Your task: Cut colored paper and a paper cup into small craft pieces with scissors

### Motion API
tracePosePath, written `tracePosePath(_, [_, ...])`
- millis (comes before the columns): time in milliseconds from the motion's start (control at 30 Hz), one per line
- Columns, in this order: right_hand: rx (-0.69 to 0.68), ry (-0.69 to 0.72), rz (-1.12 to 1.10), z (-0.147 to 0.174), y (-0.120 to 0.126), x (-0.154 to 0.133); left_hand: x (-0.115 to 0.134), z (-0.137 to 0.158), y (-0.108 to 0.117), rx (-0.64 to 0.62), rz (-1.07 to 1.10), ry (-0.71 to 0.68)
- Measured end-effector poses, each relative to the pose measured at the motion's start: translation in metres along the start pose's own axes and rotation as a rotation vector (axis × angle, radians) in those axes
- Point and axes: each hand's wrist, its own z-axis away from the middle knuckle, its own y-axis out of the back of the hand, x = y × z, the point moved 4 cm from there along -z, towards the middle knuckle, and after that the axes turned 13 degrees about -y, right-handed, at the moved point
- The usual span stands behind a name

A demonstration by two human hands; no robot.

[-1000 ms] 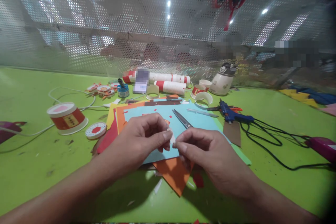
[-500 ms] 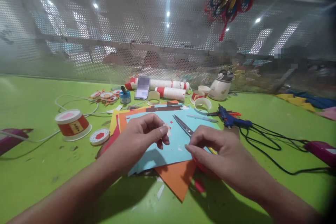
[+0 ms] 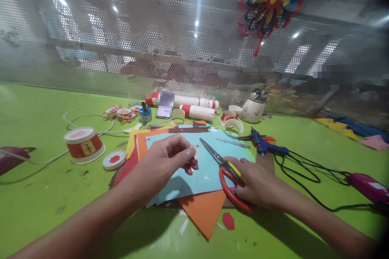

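My left hand [image 3: 173, 156] is pinched over the light-blue paper [image 3: 194, 182], with a small white scrap of paper [image 3: 196, 154] between thumb and fingers. On that sheet lies a pair of scissors [image 3: 221, 160], its blades pointing up and to the left. The handles are red, with a yellow and green part. My right hand [image 3: 255, 180] has its fingers curled over the handles; the fingertips are partly hidden. Tiny red and white cuttings are scattered on the blue sheet. A red paper hexagon [image 3: 228, 221] lies on the green table [image 3: 146, 230] nearby.
Orange paper [image 3: 200, 214] sticks out under the blue sheet. To the right are a blue glue gun [image 3: 267, 144] and black cords. A red-and-white paper cup piece [image 3: 84, 145] and a round disc [image 3: 114, 160] stand left. Behind are a phone [image 3: 165, 104], stacked cups [image 3: 197, 112] and a bottle [image 3: 254, 106].
My right hand has moved from above the scissors down onto their handles. My left hand still pinches the white scrap. The red hexagon now shows sharply.
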Motion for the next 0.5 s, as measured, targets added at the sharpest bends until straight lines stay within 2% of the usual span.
tracePosePath(200, [-0.031,-0.086,-0.124,-0.021,0.010,0.011,-0.001,-0.004,0.006,0.045,0.007,0.029])
tracePosePath(367, [-0.014,0.000,-0.274,-0.005,0.027,0.010,-0.005,-0.005,0.019,0.151,-0.042,0.033])
tracePosePath(400, [-0.021,0.047,-0.344,0.000,0.027,0.010,-0.006,-0.006,0.021,0.174,-0.039,0.036])
tracePosePath(467, [-0.090,0.156,-0.695,0.009,0.023,0.009,-0.007,-0.007,0.023,0.216,-0.016,0.044])
tracePosePath(500, [-0.094,0.170,-0.733,0.012,0.019,0.010,-0.008,-0.007,0.023,0.234,0.006,0.041])
